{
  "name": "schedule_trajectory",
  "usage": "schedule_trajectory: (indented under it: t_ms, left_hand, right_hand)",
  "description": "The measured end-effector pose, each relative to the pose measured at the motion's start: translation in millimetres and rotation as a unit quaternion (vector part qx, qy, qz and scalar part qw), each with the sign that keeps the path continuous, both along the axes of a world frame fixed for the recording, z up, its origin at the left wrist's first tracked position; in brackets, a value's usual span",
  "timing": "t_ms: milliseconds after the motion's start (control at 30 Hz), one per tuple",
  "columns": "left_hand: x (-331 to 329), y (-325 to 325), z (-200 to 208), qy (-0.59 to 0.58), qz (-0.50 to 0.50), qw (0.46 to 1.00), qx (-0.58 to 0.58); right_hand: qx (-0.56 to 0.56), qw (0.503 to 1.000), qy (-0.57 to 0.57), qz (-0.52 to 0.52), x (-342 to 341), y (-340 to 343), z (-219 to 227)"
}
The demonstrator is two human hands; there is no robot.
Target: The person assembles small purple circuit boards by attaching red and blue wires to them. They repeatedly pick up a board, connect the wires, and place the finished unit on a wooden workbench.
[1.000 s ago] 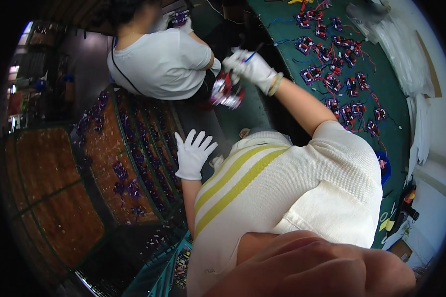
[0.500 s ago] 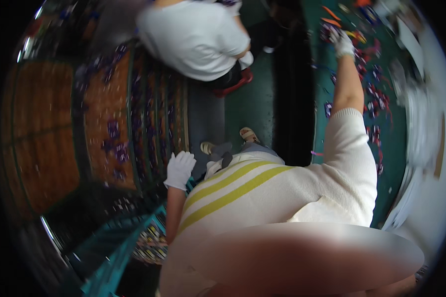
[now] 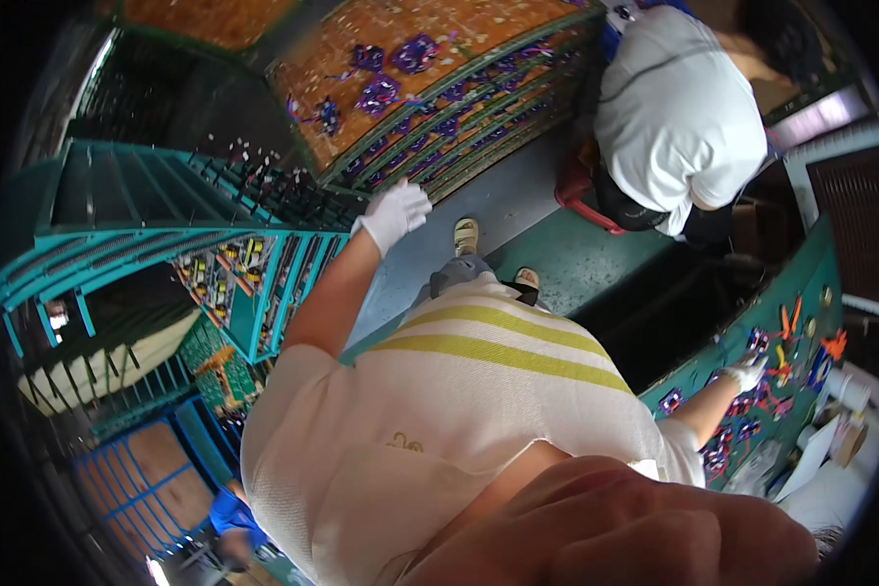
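Note:
My left hand (image 3: 396, 213), in a white glove, is stretched out in front of me with its fingers apart and nothing in it, close to the top edge of a teal slotted rack (image 3: 264, 210). My right hand (image 3: 749, 374), also gloved, reaches out to the right onto a green table (image 3: 811, 283), among several small purple and red parts (image 3: 728, 444). It is too small in view to tell its grip. My white shirt with yellow stripes fills the middle of the view.
Another person in a white shirt (image 3: 679, 107) bends over at the top right beside a red stool (image 3: 581, 190). Orange trays (image 3: 459, 49) carry purple parts. A blue frame cart (image 3: 137, 479) stands lower left.
The view has swung round. My right hand, which held a bunch of parts up a second ago, now lies out on the green table. My left hand stays by the racks.

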State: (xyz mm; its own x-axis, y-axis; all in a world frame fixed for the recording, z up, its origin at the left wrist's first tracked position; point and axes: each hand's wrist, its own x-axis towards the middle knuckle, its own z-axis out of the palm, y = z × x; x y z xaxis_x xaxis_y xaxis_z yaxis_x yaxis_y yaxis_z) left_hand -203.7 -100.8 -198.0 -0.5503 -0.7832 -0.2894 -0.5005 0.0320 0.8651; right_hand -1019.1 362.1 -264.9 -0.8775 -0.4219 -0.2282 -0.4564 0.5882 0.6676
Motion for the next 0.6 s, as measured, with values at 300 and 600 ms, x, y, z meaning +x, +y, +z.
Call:
schedule_trajectory:
  t_ms: [300, 600]
  left_hand:
    - [1.4, -145.0, 24.7, -0.131, 0.411, 0.844, -0.319]
    - [25.4, -227.2, -3.3, -0.239, 0.209, 0.926, -0.207]
  right_hand:
    - [0.194, 0.940, -0.153, 0.233, 261.7, -104.6, -52.4]
    - [-0.239, 0.664, -0.652, 0.279, 417.7, -305.8, 10.4]
